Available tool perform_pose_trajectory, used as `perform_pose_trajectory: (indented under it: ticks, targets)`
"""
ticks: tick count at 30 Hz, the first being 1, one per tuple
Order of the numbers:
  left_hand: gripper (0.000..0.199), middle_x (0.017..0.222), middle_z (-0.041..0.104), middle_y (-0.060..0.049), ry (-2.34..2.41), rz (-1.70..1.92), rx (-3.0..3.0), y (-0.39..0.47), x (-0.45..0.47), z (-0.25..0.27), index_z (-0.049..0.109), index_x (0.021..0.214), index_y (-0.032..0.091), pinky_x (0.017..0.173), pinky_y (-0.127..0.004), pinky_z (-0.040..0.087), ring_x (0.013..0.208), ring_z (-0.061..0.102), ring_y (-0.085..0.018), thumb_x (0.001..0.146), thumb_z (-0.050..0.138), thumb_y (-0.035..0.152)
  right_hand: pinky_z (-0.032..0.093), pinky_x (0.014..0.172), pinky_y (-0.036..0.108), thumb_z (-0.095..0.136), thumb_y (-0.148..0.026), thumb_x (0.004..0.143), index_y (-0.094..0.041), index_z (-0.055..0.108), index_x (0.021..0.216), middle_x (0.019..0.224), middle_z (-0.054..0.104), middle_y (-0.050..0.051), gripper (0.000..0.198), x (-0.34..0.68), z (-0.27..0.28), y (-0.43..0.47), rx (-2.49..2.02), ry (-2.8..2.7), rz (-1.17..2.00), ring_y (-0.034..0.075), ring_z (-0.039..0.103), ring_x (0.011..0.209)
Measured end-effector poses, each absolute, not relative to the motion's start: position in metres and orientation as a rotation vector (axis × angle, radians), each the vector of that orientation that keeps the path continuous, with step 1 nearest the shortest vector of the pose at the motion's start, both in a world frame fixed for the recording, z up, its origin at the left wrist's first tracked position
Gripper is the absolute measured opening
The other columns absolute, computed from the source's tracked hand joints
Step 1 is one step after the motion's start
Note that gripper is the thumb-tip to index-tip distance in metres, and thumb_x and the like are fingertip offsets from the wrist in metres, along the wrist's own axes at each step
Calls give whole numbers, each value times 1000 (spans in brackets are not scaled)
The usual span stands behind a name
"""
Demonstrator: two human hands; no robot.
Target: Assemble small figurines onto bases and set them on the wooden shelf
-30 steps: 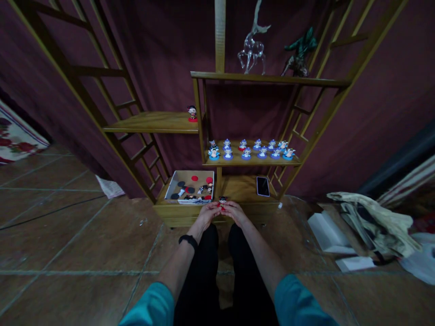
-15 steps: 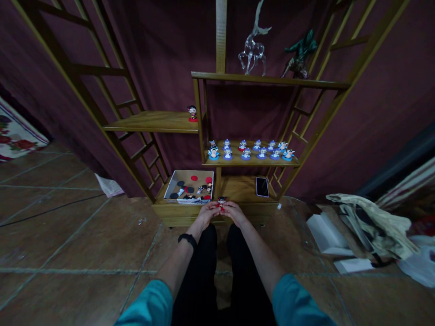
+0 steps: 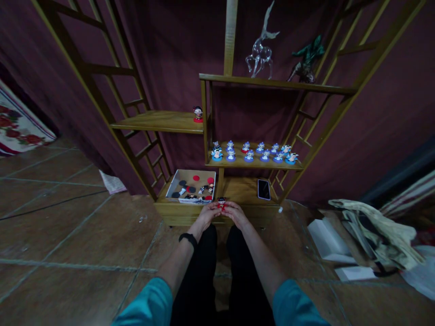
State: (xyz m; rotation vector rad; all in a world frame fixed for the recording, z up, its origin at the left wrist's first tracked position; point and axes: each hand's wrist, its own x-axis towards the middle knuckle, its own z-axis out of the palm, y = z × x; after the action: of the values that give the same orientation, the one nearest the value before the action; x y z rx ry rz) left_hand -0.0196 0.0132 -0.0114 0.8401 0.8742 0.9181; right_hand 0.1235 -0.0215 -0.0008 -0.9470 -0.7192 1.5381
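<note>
Between my fingertips is a small figurine (image 3: 221, 202) with dark hair, red clothing and a red base. My left hand (image 3: 208, 214) grips it from the left, and my right hand (image 3: 235, 213) from the right; both are closed in a pinch. It is held upright in front of the shelf's lower edge. Just beyond my left hand, a shallow open box (image 3: 172, 184) holds several red and dark discs and loose figurines. A similar figurine (image 3: 198, 114) with a red base stands at the right end of the left shelf board (image 3: 156, 121).
Two rows of blue and white figurines (image 3: 249, 155) stand on the middle shelf. A phone (image 3: 263, 189) lies on the bottom board. Above are a clear deer ornament (image 3: 261, 53) and a dark green statue (image 3: 307, 59). Bags (image 3: 377, 231) and a white box (image 3: 330, 242) lie on the floor at right.
The view has shifted slightly, so the shelf appears a little further right. Both hands keep hold of the figurine in nearly the same position.
</note>
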Motion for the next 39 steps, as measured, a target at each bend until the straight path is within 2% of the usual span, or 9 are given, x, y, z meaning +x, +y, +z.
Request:
perform_pose_trajectory:
  ticks: [10, 15, 20, 31, 39]
  targets:
    - [41, 65, 64, -4, 902, 910, 943, 11, -20, -7, 67, 87, 10, 55, -20, 38, 54, 53, -8, 49, 80, 17, 47, 86, 40, 74, -23, 54, -14, 64, 91, 91, 70, 8, 39, 122, 1, -25, -955, -685, 1542, 22, 65, 88]
    - [38, 67, 65, -5, 915, 931, 944, 11, -18, -7, 67, 83, 11, 52, -20, 36, 53, 52, -7, 48, 80, 20, 46, 89, 40, 76, -24, 53, -14, 65, 89, 90, 70, 7, 39, 123, 3, -25, -941, -671, 1568, 21, 64, 89]
    - [34, 67, 64, -4, 893, 972, 914, 7, -17, -3, 67, 81, 11, 56, -20, 39, 57, 54, -8, 51, 80, 20, 46, 88, 38, 76, -28, 54, -15, 66, 87, 91, 70, 7, 37, 124, 2, -25, -944, -683, 1588, 21, 64, 90]
    - [43, 80, 68, -9, 839, 943, 931, 3, -19, 1, 67, 91, 10, 61, -22, 41, 63, 58, -11, 51, 79, 19, 46, 87, 36, 77, -25, 52, -17, 66, 84, 82, 69, 3, 36, 123, 0, -28, -910, -720, 1551, 17, 64, 81]
    - [42, 83, 69, -9, 845, 972, 949, 4, -19, -3, 67, 88, 10, 75, -27, 44, 74, 62, -16, 49, 79, 14, 45, 86, 37, 76, -27, 53, -18, 66, 88, 89, 69, 5, 37, 124, 1, -29, -918, -742, 1544, 20, 63, 87]
